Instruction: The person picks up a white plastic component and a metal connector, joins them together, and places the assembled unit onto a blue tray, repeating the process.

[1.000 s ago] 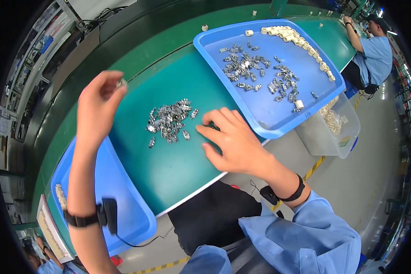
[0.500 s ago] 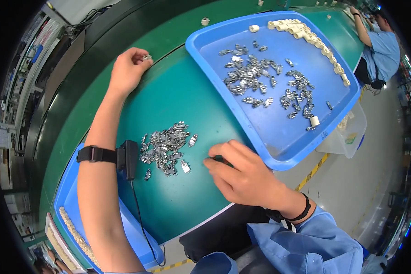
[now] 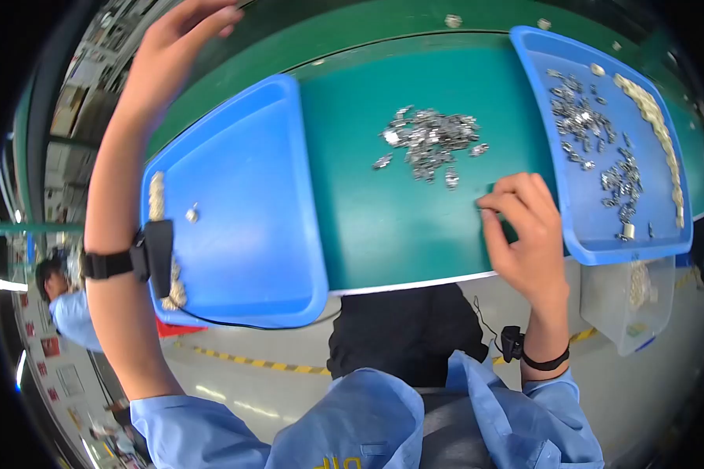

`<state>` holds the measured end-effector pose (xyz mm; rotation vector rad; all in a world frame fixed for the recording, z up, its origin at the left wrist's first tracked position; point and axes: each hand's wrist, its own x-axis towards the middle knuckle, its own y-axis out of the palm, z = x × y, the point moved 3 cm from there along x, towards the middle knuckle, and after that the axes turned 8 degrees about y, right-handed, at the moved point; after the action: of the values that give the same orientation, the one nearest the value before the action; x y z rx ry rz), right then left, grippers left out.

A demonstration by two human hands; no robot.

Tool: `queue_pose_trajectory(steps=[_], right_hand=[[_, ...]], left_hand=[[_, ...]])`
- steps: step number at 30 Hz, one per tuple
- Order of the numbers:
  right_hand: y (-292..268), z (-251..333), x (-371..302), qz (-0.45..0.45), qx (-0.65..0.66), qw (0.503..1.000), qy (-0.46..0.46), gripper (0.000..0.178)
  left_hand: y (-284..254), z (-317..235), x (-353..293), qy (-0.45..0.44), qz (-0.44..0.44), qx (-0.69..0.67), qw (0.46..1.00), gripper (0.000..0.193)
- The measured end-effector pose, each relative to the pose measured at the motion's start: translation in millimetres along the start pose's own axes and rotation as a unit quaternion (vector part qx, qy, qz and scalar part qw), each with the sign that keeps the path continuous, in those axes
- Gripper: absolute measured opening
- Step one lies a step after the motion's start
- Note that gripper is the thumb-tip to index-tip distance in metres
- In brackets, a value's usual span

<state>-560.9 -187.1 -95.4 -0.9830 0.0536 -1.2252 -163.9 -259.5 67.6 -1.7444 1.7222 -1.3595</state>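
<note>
Right hand (image 3: 530,234) hovering just beside loose heap of small silvery metal parts (image 3: 432,142) on green tabletop (image 3: 383,242); thumb and forefinger nearly meeting, grip unclear. Heap lying unarranged, work apparently unfinished. Left hand (image 3: 164,62) hanging beyond blue rectangular plastic tray (image 3: 250,219), blurred, hold unclear. Small cream pieces (image 3: 156,195) already lining tray's left edge.

A light-blue shirt (image 3: 375,406) with sleeves (image 3: 188,426) cut near the elbow is worn open over a grey layer (image 3: 450,414), its chest marked by yellow lettering (image 3: 344,463); black trousers (image 3: 407,328) are seen below. Behind the bare left hand (image 3: 168,51), the forearm (image 3: 117,203) is circled by a black strap (image 3: 109,266) bearing a black box (image 3: 159,254) and cable (image 3: 250,327). A thin black band (image 3: 546,362) is worn below the bare right hand (image 3: 528,227).
</note>
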Motion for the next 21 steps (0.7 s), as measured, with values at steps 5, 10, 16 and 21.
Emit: queue_pose_trajectory(steps=[5,10,16,21], right_hand=[[11,6,-2,-0.006,0.027,0.999,-0.036,0.013],[12,5,-10,0.01,0.07,0.995,0.068,0.01],[10,3,-10,0.031,0.072,0.994,0.071,0.01],[9,12,-7,0.038,0.069,0.995,0.056,0.01]], left_hand=[[-100,44,-174,-0.191,0.041,0.095,0.976,0.023],[-101,84,-310,-0.269,0.03,0.329,0.905,0.015],[-68,66,-330,-0.262,0.063,0.428,0.863,0.014],[-64,74,-332,-0.297,0.043,0.457,0.837,0.016]])
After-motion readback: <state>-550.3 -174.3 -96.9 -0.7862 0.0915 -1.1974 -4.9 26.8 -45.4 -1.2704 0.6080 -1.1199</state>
